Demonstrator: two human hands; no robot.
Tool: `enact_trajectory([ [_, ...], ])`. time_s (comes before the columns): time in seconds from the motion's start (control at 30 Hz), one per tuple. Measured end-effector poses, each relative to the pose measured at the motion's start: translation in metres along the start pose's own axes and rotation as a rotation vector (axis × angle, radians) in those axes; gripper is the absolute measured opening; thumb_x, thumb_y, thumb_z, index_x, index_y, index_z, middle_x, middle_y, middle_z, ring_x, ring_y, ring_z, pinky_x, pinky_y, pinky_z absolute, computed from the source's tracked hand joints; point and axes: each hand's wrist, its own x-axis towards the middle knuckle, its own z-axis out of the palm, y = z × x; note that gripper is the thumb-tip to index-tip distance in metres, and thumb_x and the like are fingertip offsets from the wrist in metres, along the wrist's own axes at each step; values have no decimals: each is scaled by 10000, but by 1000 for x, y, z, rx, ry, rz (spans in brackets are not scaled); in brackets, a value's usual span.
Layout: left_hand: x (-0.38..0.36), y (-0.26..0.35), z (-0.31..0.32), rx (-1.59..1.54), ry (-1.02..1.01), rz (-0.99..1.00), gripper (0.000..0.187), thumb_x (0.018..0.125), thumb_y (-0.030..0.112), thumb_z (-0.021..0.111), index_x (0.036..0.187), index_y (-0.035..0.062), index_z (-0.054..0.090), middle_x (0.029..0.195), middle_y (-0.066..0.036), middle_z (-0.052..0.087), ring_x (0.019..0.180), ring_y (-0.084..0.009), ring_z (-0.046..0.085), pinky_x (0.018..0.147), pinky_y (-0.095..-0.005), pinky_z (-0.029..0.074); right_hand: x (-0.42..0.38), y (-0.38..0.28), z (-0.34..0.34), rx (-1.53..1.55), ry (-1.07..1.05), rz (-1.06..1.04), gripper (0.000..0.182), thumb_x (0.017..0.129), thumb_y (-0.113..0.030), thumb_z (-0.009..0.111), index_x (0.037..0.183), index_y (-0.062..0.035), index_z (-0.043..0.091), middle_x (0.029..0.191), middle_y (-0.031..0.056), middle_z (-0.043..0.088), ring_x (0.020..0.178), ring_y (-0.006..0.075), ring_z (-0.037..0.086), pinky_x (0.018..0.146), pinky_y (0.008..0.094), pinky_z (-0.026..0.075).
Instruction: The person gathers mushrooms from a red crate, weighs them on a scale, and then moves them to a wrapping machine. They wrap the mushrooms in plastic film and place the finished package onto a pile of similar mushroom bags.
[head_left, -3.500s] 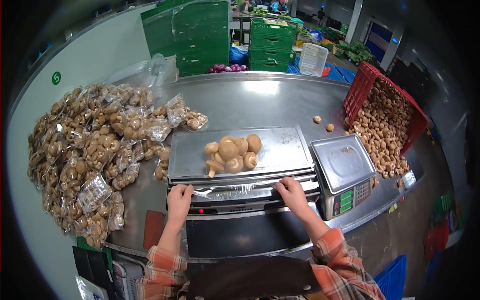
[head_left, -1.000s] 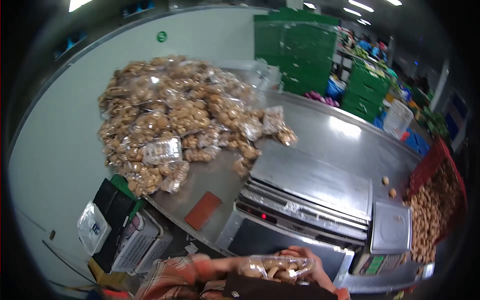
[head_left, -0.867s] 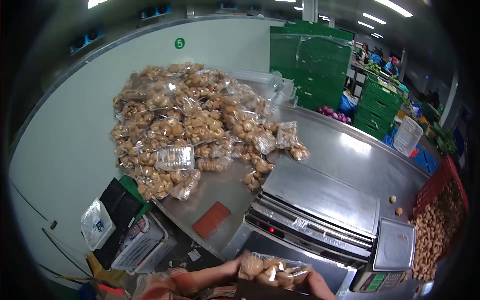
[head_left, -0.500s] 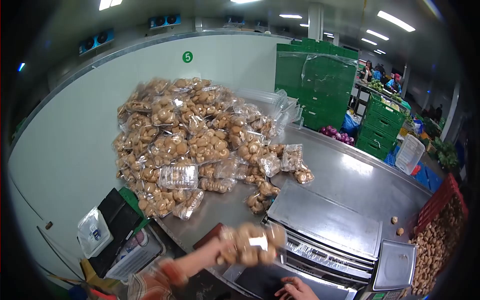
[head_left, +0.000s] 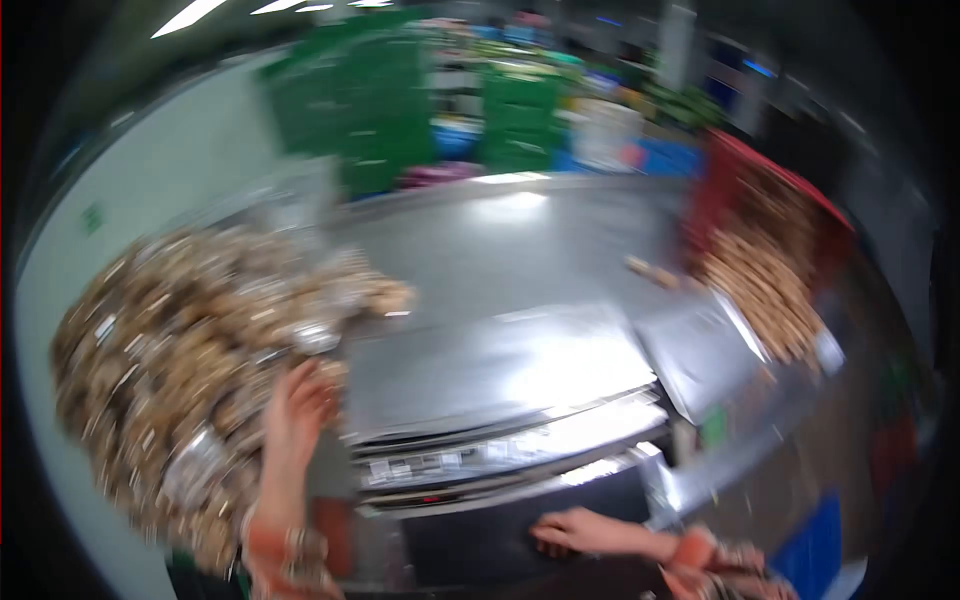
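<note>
two hands (head_left: 298,400) (head_left: 570,529), one scale (head_left: 700,352), one red crate (head_left: 714,188), mushroom packs (head_left: 190,350) too blurred to count

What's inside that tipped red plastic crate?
Loose, small brown mushrooms, blurred, lie inside the red plastic crate and spill out. They hide whatever is beneath them.

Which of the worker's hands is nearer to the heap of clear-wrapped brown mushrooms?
Left. The left hand is at the right edge of the heap; blur hides whether they touch. The right hand is over the flat black panel, farther away.
</note>
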Motion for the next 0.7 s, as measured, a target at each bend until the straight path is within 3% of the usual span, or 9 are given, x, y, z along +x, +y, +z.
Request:
enact_trajectory([
  [0.07,-35,-33,41,144,-171,-50,541,911,464,448,1220,21,489,742,-39,583,616,-128,513,514,-241,420,-18,28,-20,-50,84,-122,356,958,-335,424,988,-16,579,765,73,641,641,135,614,592,276,506],
  [0.13,-53,-68,60,147,-459,-6,556,941,482,338,1215,27,498,689,-93,587,568,-152,540,451,-261,432,-53,49,-46,146,320,-110,317,953,-305,445,948,-13,568,761,64,638,651,129,619,598,275,516],
  [0.27,-97,-95,146,79,-866,-200,545,948,427,398,1211,-43,481,868,-153,634,705,-172,568,662,-279,462,-139,142,-130,149,1006,-178,250,929,-235,492,861,-14,585,748,37,623,668,77,579,592,250,486],
  [0.37,-122,-130,224,206,-969,-203,610,952,442,356,1255,-85,417,808,-204,621,694,-217,564,658,-294,456,-207,236,-219,129,1463,-12,295,920,-253,477,853,10,594,631,45,579,554,91,551,541,252,469],
  [0.4,-128,-150,251,178,-1024,-251,604,954,434,355,1252,-89,416,797,-205,618,694,-221,564,662,-297,459,-226,276,-253,-30,1523,149,220,899,-180,478,891,5,598,681,92,598,609,180,596,598,298,489],
  [0.47,-140,-202,305,190,-1077,-248,586,955,418,362,1233,-93,432,747,-185,607,656,-229,558,663,-296,459,-249,336,-311,-349,1625,114,243,827,-100,523,1053,-15,551,907,174,592,815,301,604,735,367,488],
  [0.53,-145,-253,350,385,-991,-385,596,947,447,361,1211,-77,466,729,-177,607,648,-233,555,656,-312,459,-262,335,-347,-291,1464,203,500,751,-53,565,1234,-61,437,1164,214,470,1025,369,512,865,412,440],
  [0.57,-151,-271,384,489,-962,-412,512,943,368,404,1205,-67,475,760,-178,617,682,-229,586,646,-302,479,-260,350,-367,-336,1344,247,649,733,-60,594,1325,-103,331,1253,204,382,1076,360,476,889,412,432],
  [0.7,-149,-304,496,529,-937,-540,340,944,139,434,1204,-75,484,874,-181,639,820,-210,619,771,-296,484,-267,393,-426,-546,1358,48,458,781,-149,612,1216,-122,470,1199,140,459,976,367,519,826,420,455],
])
